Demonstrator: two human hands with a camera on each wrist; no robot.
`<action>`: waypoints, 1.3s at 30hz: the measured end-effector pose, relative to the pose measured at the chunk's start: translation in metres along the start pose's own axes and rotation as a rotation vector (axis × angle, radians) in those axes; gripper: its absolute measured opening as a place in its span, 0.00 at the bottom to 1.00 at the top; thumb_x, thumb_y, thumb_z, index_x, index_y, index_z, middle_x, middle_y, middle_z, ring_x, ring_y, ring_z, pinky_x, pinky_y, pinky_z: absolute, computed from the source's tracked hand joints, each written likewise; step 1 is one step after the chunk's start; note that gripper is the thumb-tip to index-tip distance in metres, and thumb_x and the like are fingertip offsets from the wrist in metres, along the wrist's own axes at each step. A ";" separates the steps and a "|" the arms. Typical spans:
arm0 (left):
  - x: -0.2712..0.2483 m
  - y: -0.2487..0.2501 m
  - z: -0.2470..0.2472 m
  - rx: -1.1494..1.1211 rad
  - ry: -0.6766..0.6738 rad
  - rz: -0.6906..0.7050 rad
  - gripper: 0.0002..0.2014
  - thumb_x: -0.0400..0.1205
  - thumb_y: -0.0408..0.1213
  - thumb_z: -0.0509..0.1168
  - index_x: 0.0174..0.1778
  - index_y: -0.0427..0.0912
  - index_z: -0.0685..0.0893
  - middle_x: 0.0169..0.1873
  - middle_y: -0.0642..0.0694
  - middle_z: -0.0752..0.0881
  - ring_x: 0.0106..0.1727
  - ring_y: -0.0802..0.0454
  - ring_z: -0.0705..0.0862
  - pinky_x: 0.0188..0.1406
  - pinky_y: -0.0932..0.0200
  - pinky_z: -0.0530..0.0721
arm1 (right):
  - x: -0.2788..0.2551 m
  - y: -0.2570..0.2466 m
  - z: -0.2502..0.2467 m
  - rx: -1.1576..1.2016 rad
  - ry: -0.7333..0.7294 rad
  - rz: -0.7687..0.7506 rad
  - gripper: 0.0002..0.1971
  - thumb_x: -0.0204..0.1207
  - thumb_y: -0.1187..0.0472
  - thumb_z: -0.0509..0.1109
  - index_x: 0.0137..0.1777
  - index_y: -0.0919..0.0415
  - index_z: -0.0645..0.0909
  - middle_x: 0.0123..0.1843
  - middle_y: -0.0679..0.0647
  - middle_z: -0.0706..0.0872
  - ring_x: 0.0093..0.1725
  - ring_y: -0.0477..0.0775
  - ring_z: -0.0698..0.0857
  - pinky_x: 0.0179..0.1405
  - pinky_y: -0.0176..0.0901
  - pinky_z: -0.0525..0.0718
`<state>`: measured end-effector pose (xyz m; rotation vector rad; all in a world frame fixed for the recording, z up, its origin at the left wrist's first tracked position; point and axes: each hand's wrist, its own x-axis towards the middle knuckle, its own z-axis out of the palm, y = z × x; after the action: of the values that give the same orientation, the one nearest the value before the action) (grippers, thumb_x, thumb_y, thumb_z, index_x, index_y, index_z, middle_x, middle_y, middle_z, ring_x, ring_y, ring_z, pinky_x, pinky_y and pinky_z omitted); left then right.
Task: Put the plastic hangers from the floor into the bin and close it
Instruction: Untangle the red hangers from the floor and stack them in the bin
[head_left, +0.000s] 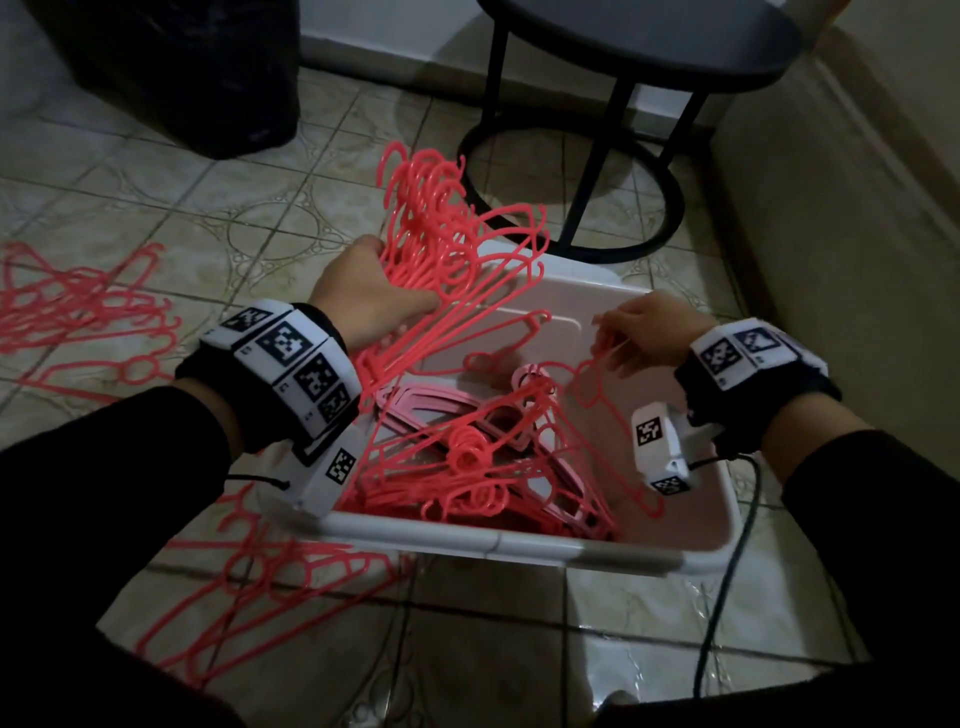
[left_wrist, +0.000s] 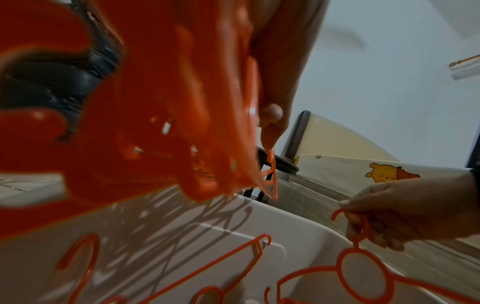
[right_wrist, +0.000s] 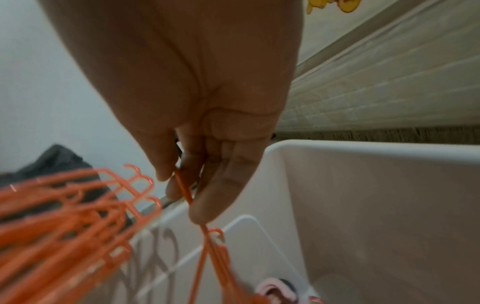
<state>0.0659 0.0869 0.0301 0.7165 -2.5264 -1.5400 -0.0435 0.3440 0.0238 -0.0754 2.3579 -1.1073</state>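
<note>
The floor (head_left: 291, 218) is glossy beige tile with a faint circular pattern, and the light is dim. A round black side table (head_left: 639, 47) on a ring base stands at the far side, a black bag (head_left: 192, 78) slumps in the far left corner, and a pale bed side (head_left: 852, 218) runs along the right; the left wrist view shows a yellow cartoon bear (left_wrist: 389, 172) printed on it.

A white bin (head_left: 519, 545) sits open on the tiles in the middle, already partly filled with a heap of coral hangers (head_left: 483, 462) lying over some pink ones (head_left: 431, 410).

The left hand (head_left: 369, 291) is over the bin's far left corner, its fingers (head_left: 415, 301) curled round a thick bundle of hangers (head_left: 447, 249) whose hooks fan upward past the rim while the lower ends dip into the bin.

The right hand (head_left: 649, 327) hovers over the bin's right half, its fingers (right_wrist: 223, 185) pinched narrowly on the thin hook of a single hanger (head_left: 597, 384), which hangs down from the fingertips toward the heap.

More loose hangers (head_left: 78, 317) are still spread on the tiles to the left, well apart from the bin, and another pile (head_left: 249, 592) lies just beside its near left corner.
</note>
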 end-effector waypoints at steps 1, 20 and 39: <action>-0.001 0.001 0.001 -0.003 -0.004 -0.002 0.26 0.69 0.40 0.78 0.58 0.41 0.75 0.24 0.45 0.83 0.17 0.52 0.78 0.20 0.61 0.76 | -0.004 -0.003 -0.003 0.074 0.012 0.008 0.16 0.83 0.63 0.62 0.34 0.69 0.78 0.28 0.58 0.85 0.17 0.48 0.82 0.18 0.37 0.84; -0.009 0.003 0.004 -0.073 -0.040 -0.017 0.27 0.71 0.36 0.78 0.62 0.35 0.77 0.24 0.46 0.82 0.12 0.58 0.74 0.12 0.65 0.73 | 0.004 0.029 0.016 -0.423 0.172 -0.131 0.10 0.80 0.70 0.60 0.49 0.64 0.84 0.34 0.58 0.88 0.23 0.41 0.82 0.26 0.32 0.80; -0.002 -0.002 -0.003 -0.087 -0.015 -0.013 0.31 0.69 0.39 0.79 0.65 0.36 0.75 0.28 0.42 0.84 0.13 0.58 0.75 0.16 0.64 0.75 | -0.008 -0.014 -0.010 -0.924 0.410 -0.175 0.11 0.78 0.64 0.61 0.48 0.68 0.85 0.49 0.66 0.87 0.50 0.68 0.86 0.50 0.52 0.86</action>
<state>0.0690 0.0842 0.0304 0.7131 -2.4524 -1.6546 -0.0435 0.3436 0.0425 -0.4180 3.0879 0.0036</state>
